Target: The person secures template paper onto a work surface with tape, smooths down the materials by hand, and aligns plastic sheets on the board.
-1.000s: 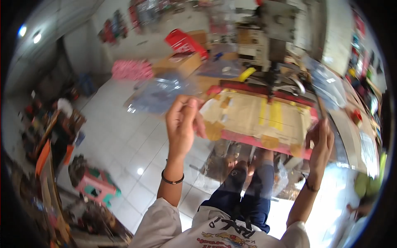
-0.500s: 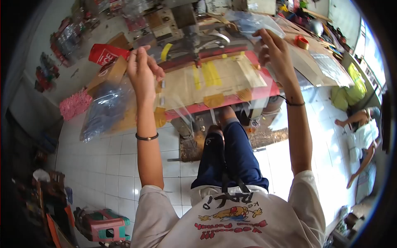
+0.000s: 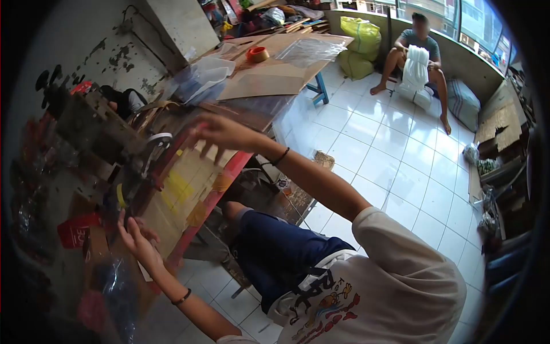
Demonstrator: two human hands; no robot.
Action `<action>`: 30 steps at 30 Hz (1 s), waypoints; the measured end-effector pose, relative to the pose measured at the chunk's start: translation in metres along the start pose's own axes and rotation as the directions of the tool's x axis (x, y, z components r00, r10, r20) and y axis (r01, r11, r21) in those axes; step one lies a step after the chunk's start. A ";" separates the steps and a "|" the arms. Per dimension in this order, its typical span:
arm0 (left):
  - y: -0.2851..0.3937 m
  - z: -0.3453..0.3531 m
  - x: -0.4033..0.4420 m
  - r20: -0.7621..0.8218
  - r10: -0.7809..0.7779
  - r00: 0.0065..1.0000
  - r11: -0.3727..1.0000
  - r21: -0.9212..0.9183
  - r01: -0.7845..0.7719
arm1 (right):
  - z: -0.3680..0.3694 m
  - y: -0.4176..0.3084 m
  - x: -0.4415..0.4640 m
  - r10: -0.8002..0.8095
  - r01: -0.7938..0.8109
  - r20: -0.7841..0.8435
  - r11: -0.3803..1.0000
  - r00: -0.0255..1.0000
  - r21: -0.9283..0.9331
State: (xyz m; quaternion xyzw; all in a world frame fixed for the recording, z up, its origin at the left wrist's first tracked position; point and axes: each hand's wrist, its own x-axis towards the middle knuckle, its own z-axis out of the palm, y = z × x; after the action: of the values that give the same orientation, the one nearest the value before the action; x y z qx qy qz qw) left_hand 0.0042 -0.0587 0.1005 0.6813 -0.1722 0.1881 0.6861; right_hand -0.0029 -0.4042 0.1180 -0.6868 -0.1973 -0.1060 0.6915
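My left hand is over the near left end of the machine's work board, palm turned up and fingers apart, with nothing visible in it. Over the far end of the same board is my right hand, blurred, its fingers spread and hanging down. The work board is tan with a red edge and carries yellow tape. Behind it stands a press-like machine with a curved metal handle. Smeared, see-through film appears beyond my right wrist; what supports it is unclear.
A table bears a brown cardboard sheet, red tape roll and clear plastic. A person sits by the windows with a white bundle. Yellow-green sacks stand nearby. A red bag lies left.
The view has swung right, bringing the seated person and windows into fuller view. My hands were raised on both sides of the board; my right hand is now lower over its far end.
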 end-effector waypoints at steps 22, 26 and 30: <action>-0.092 -0.036 -0.030 0.361 -0.047 0.932 0.452 0.839 -0.302 | 0.024 0.125 0.033 0.203 -0.229 -0.105 0.842 0.973 -0.489; -0.110 -0.047 -0.013 0.348 -0.133 0.928 0.360 0.889 -0.282 | 0.026 0.141 0.052 0.063 -0.009 0.054 0.732 0.997 -0.681; -0.110 -0.051 0.000 0.293 -0.226 0.929 0.312 0.925 -0.216 | 0.041 0.139 0.069 -0.072 0.211 0.199 0.405 0.977 -0.890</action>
State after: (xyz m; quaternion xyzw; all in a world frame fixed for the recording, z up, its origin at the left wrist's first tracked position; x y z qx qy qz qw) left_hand 0.0574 -0.0079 0.0043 0.9750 -0.1524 0.1188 0.1093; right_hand 0.1114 -0.3501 0.0200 -0.9366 -0.2104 -0.2093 0.1863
